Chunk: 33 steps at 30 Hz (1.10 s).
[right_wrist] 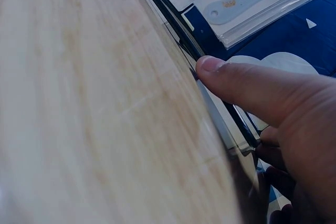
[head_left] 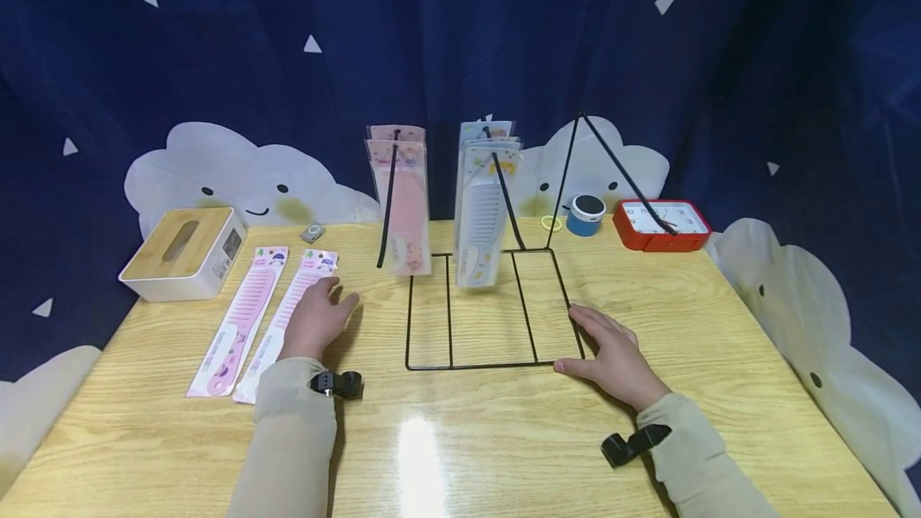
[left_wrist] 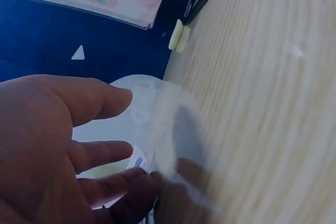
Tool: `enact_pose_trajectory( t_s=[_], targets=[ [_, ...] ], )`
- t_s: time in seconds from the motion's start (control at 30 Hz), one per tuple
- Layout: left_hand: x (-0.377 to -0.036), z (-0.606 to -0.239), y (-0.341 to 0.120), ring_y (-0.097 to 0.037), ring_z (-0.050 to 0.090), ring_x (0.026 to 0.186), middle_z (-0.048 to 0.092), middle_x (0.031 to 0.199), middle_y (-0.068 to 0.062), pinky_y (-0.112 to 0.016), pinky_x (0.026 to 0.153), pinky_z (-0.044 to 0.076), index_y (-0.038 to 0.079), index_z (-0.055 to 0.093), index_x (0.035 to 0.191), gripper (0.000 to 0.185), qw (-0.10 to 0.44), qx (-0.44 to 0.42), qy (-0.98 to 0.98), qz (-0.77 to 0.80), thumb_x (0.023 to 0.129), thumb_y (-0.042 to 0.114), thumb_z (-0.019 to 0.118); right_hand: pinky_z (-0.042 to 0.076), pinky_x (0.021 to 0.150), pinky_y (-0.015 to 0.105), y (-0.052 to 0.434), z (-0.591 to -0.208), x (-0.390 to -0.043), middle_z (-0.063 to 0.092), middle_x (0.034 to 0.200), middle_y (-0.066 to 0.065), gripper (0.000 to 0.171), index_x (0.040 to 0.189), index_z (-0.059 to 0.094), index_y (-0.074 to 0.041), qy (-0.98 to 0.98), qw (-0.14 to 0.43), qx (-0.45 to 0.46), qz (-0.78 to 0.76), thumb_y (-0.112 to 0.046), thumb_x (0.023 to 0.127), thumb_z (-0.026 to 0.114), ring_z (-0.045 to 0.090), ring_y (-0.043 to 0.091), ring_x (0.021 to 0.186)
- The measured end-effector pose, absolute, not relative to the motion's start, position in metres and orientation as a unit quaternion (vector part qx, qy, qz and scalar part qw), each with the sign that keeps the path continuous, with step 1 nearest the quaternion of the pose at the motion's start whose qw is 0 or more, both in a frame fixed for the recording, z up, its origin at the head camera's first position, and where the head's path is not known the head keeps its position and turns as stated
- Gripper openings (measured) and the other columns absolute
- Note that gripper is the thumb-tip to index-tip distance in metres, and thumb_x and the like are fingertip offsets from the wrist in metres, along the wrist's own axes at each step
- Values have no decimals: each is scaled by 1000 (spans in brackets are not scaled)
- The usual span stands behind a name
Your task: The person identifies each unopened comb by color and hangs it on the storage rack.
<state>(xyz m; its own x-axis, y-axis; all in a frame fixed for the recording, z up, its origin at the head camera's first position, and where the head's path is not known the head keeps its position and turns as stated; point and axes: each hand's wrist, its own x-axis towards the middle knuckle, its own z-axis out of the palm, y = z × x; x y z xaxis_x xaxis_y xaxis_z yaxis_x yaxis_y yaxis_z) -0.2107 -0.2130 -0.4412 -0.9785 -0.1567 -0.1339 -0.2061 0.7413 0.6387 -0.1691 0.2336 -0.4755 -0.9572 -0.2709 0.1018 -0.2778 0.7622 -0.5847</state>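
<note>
Resting flat, fingers spread, on a pink packaged comb [head_left: 286, 326] near the table's [head_left: 719, 326] left edge: left hand [head_left: 316, 322]. Lying relaxed against the black wire rack's [head_left: 489, 364] near-right corner: right hand [head_left: 615, 358]. Hanging behind: navy cloud-printed curtain [head_left: 216, 62].

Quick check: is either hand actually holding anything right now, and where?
Nothing is gripped. The left hand rests flat on the nearer packaged pink comb; the right hand lies open against the wire rack base's front right corner.
</note>
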Motion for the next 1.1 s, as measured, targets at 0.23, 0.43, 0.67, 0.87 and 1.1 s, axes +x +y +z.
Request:
enact_pose_trajectory(
  t_s=[0.23,0.43,0.67,0.87,1.1],
  targets=[
    [-209,-440,-213,-33,55,85,59,91,-17,-44,72,43,1,57,109,40,45,-111,946,302,99,39,52,17,109,61,233,-477,-170,40,154,23,98,150,42,1,-940,7,146,307,-47,77,84,33,42,142],
    [-206,-438,-211,-36,54,88,57,98,-19,-44,69,43,3,65,92,40,30,-124,953,276,99,40,52,17,110,61,234,-479,-171,39,155,22,99,151,41,1,-941,1,142,307,-48,76,85,32,41,143],
    [-207,-441,-208,-45,50,112,60,122,-21,-63,89,38,4,71,105,39,-1,-120,960,254,92,40,63,17,110,60,234,-479,-171,39,155,21,99,151,41,0,-941,-1,141,308,-48,76,85,32,41,143],
    [-209,-446,-206,-47,50,111,58,119,-25,-64,89,37,1,61,125,52,-5,-117,964,240,86,35,72,17,110,60,235,-480,-172,39,156,21,99,151,42,0,-941,-1,142,308,-49,76,84,32,41,144],
    [-209,-447,-205,-49,43,120,48,132,-29,-64,97,34,1,51,143,70,11,-124,958,259,86,32,75,17,110,61,235,-480,-172,39,156,20,100,151,41,0,-941,0,142,308,-50,76,84,32,40,144]
  ],
)
